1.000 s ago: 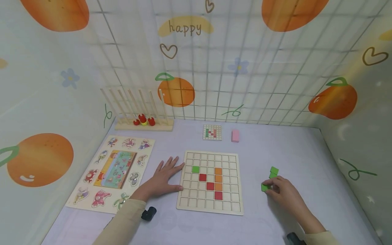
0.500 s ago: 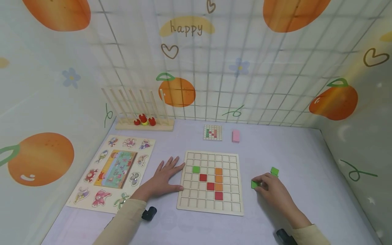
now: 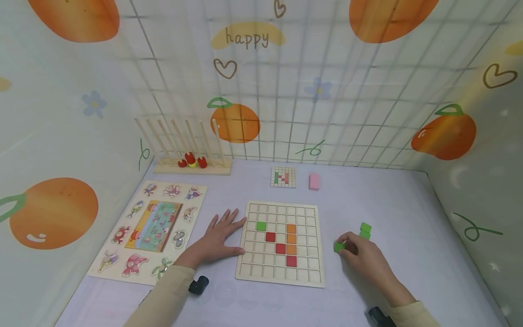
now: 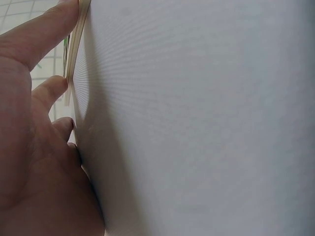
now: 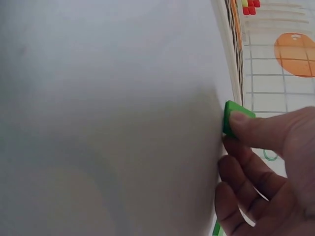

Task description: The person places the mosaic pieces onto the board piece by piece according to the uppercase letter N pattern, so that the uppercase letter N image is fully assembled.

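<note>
A wooden grid board [image 3: 279, 277] lies mid-table, with one green tile [image 3: 261, 226], several red tiles [image 3: 270, 237] and several orange tiles [image 3: 291, 238] in its squares. My left hand [image 3: 214, 240] lies with spread fingers at the board's left edge, thumb and a fingertip touching it. To the right of the board, my right hand [image 3: 367, 259] pinches a green square tile [image 5: 237, 114] between thumb and fingers, low at the table surface. Just beyond that hand lie two more green tiles [image 3: 365, 228], one behind the other.
A small pattern card [image 3: 283, 177] and a pink block [image 3: 313, 181] lie behind the board. At the left is a sea-animal puzzle board [image 3: 118, 268]. Behind it stands a peg rack [image 3: 192, 170] with red and yellow beads, near the patterned backdrop.
My right hand has moved left towards the board with the pinched green tile, away from the other two green tiles. My left hand has stayed in place.
</note>
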A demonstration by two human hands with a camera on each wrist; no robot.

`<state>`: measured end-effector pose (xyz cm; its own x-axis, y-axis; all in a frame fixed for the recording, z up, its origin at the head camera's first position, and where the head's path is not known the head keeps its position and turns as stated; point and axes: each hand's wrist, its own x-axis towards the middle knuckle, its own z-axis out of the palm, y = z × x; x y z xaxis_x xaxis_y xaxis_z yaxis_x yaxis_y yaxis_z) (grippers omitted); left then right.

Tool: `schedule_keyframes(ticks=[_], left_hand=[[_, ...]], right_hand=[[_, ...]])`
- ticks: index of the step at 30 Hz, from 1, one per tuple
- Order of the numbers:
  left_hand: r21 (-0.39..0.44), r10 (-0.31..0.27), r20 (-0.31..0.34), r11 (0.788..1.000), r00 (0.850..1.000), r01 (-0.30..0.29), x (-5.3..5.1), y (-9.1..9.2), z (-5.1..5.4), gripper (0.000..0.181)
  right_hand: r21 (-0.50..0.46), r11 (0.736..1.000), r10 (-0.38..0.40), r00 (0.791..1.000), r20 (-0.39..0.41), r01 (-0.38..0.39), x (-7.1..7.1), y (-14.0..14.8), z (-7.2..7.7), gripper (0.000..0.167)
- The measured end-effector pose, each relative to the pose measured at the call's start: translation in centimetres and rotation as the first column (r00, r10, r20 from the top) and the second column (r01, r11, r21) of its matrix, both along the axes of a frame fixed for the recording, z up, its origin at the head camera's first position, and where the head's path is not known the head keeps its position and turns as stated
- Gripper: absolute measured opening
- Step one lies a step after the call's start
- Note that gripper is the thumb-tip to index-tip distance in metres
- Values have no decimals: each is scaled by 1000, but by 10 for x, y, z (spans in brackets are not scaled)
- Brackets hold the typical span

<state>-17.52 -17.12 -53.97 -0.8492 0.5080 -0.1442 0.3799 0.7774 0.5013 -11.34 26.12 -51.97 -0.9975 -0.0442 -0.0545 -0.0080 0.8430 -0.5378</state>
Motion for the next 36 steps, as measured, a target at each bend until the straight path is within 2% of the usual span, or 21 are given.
schedule_keyframes(ticks=[8, 14, 22, 28, 36], left_hand=[[-1, 7, 8, 1000, 1000, -7, 0, 0, 1, 94], [6, 11, 13, 1000, 1000, -11, 0, 1, 1, 94], [7, 14, 19, 1000, 1000, -15, 1, 1, 3, 94], [6, 9, 10, 1000, 1000, -9, 0, 0, 1, 94], [2, 8, 12, 1000, 1000, -8, 0, 1, 1, 94]], right_hand=[[-44, 999, 24, 999, -32, -26, 0, -1, -2, 25], [-84, 996, -8, 1000, -6, 8, -4, -9, 3, 23], [-151, 988, -6, 997, -80, -6, -9, -21, 5, 23], [-179, 984, -25, 998, -62, 14, -11, -31, 7, 21], [-202, 979, 8, 996, -91, -26, -13, -45, 10, 20]])
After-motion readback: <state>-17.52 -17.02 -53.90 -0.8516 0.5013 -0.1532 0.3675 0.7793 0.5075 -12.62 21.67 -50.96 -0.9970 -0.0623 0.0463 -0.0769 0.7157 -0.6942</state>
